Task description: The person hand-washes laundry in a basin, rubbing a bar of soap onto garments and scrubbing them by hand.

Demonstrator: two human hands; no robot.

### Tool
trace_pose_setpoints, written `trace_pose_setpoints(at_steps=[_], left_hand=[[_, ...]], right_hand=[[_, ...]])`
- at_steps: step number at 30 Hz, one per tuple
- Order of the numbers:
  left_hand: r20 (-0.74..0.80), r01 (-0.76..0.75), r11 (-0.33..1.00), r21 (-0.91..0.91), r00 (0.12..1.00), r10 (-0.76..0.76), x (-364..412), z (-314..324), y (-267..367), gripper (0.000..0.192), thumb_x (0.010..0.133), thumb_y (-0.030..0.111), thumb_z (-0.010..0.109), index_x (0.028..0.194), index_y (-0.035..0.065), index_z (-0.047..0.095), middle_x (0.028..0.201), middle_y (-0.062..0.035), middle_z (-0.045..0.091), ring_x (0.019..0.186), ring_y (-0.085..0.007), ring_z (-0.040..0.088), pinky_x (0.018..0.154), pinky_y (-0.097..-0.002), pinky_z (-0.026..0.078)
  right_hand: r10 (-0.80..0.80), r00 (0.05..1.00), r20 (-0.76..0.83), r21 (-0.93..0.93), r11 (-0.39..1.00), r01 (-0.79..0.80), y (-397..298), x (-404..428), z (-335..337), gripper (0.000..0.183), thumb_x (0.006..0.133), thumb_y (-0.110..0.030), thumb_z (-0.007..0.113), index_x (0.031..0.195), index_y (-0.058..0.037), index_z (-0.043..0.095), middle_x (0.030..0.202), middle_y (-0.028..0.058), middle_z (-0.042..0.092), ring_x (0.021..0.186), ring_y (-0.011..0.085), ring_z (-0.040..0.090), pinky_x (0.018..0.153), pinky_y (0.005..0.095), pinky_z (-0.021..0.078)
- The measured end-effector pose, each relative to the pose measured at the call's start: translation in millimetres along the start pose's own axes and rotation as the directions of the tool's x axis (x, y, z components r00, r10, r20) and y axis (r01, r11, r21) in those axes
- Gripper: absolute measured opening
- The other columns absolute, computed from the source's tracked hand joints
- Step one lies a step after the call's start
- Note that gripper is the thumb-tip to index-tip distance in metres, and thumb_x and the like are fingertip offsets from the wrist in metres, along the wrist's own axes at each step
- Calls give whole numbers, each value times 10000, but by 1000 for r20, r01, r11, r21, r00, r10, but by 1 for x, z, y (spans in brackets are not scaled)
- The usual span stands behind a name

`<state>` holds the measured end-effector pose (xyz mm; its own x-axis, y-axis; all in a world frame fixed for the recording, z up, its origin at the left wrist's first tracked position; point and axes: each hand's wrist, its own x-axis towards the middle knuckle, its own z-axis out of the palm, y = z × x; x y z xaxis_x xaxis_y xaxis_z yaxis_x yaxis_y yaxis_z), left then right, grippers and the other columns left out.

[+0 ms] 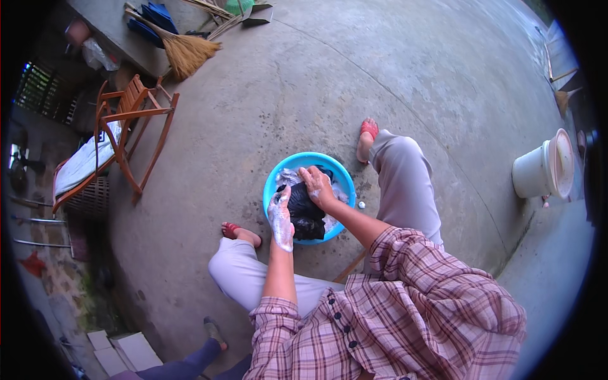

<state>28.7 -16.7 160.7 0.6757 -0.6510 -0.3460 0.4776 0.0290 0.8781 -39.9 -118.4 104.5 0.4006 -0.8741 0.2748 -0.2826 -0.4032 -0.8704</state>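
Note:
A round blue plastic basin (352,183) stands on the concrete floor between my feet. In it lies wet black cloth (304,204), with pale, sudsy cloth (288,177) around it. My left hand (282,218), coated in white foam, is at the left side of the black cloth, its thumb side up; whether it grips the cloth is hidden. My right hand (317,186) rests over the upper right part of the black cloth with fingers bent, foam on its skin; its hold on the cloth is unclear.
A wooden rocking chair (137,111) and a straw broom (187,50) stand at upper left. A white bucket (532,171) is at the right. Another person's leg (190,358) shows at lower left, near pale blocks (135,351). A small white object (361,204) lies beside the basin.

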Motion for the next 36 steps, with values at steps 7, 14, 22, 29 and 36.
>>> trace_pose_setpoints(at_steps=[7,14,22,29,36], left_hand=[[139,145,976,-160,983,-123,35,-46,-48,199,877,277,601,811,108,521,761,11,550,685,-113,524,618,-264,423],[282,256,804,-537,953,-115,14,-32,-66,314,941,412,403,804,145,499,774,-15,527,710,-153,524,666,-310,441],[94,347,883,-317,938,-335,8,-22,-70,372,964,308,316,1177,73,511,1100,-97,554,1041,-220,548,946,-360,418],[696,587,583,-562,716,-51,32,-74,-106,311,889,441,466,769,161,526,819,-36,554,830,-198,555,768,-388,445],[160,338,875,-346,941,-300,1,-10,-74,414,976,263,297,1250,27,497,1160,-97,563,1063,-234,549,953,-339,413]], right_hand=[[-38,975,218,105,994,15,-66,-21,-13,305,879,-336,545,801,-46,498,759,198,575,719,383,586,609,446,442],[-174,920,350,272,959,78,-60,-34,-8,266,810,-337,585,779,-73,586,777,161,594,711,341,581,601,471,430],[107,916,386,-78,993,-83,-33,-32,-2,417,884,-462,465,721,-110,620,744,135,638,707,345,620,634,459,470],[-175,895,409,20,983,183,-53,-67,1,295,878,-331,525,756,-75,606,729,157,601,688,345,608,586,440,463],[115,946,302,-128,989,-80,10,-42,10,380,902,-381,492,768,-58,641,705,157,626,709,351,615,641,452,461]])
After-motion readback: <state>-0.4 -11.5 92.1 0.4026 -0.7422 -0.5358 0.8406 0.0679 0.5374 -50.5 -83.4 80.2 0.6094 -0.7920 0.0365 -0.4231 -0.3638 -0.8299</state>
